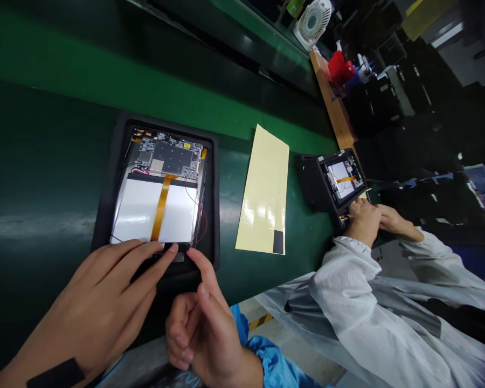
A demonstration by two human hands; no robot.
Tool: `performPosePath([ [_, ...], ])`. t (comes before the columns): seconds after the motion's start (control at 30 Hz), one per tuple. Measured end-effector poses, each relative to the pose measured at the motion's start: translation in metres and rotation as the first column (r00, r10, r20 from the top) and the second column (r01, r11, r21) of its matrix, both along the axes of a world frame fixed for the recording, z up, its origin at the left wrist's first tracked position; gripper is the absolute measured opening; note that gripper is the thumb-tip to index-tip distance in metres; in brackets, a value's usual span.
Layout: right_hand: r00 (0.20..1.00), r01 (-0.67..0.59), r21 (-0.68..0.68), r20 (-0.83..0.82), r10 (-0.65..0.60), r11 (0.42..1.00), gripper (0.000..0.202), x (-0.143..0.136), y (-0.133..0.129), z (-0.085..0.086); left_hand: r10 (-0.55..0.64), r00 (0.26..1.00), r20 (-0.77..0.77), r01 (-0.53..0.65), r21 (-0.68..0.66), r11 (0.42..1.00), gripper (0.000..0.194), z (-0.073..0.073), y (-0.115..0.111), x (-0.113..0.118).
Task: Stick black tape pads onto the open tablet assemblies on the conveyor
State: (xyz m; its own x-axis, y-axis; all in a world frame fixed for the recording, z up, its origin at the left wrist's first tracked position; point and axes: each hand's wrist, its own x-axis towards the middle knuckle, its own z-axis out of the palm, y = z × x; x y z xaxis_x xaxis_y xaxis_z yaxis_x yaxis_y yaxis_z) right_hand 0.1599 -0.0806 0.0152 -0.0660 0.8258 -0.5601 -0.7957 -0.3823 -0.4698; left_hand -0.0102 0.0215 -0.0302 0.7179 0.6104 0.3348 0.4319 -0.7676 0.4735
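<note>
An opened tablet (pixel 153 210) lies in a black foam tray (pixel 213 199), showing a circuit board (pixel 172 157), a silvery battery and an orange ribbon cable (pixel 160 207). Thin red wires run along its right side. My left hand (pixel 105 291) lies over the tablet's near edge, fingers stretched out and tips on the dark strip below the battery. Beside it, my right hand (pixel 210 323) touches that edge with an extended index fingertip. Its other fingers are curled, and nothing shows in them. A black piece sticks to my left wrist.
A pale yellow sheet (pixel 264 188) with a small black square lies right of the tray. Farther right, a co-worker's hands (pixel 367 221) work beside another opened tablet (pixel 343 178) on black trays. A white fan (pixel 314 24) stands at the back.
</note>
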Motion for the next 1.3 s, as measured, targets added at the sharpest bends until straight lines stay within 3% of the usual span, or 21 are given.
performPosePath([
  [0.1, 1.0, 0.026, 0.015, -0.005, -0.026, 1.0, 0.083, -0.001, -0.002, -0.002, 0.029, 1.0, 0.001, -0.029, 0.05, 0.998, 0.062, 0.009, 0.007, 0.01],
  [0.4, 0.994, 0.087, 0.005, 0.064, -0.087, 0.996, 0.087, -0.005, -0.007, -0.003, -0.171, 0.985, -0.017, 0.171, 0.205, 0.964, 0.067, 0.031, 0.038, 0.02],
  [0.6, 0.99, 0.113, -0.001, 0.081, -0.113, 0.994, 0.091, -0.007, -0.009, -0.004, -0.408, 0.91, -0.074, 0.412, 0.061, 0.909, 0.055, 0.034, 0.081, 0.047],
  [0.8, 0.985, 0.148, 0.016, 0.092, -0.148, 0.989, 0.085, -0.005, -0.008, -0.005, -0.501, 0.865, -0.036, 0.483, -0.217, 0.848, 0.055, 0.033, 0.117, 0.062],
  [0.93, 0.985, 0.142, 0.013, 0.097, -0.142, 0.99, 0.088, -0.003, -0.007, -0.005, -0.476, 0.879, -0.007, 0.46, -0.241, 0.854, 0.057, 0.034, 0.117, 0.064],
  [1.13, 0.987, 0.104, -0.001, 0.124, -0.103, 0.995, 0.088, 0.0, -0.012, -0.007, -0.464, 0.885, -0.045, 0.448, -0.193, 0.873, 0.041, 0.03, 0.106, 0.061],
  [1.3, 0.986, 0.0, 0.03, 0.164, -0.005, 1.0, 0.096, 0.008, -0.015, -0.014, -0.406, 0.913, -0.024, 0.397, -0.169, 0.902, 0.026, 0.032, 0.096, 0.061],
])
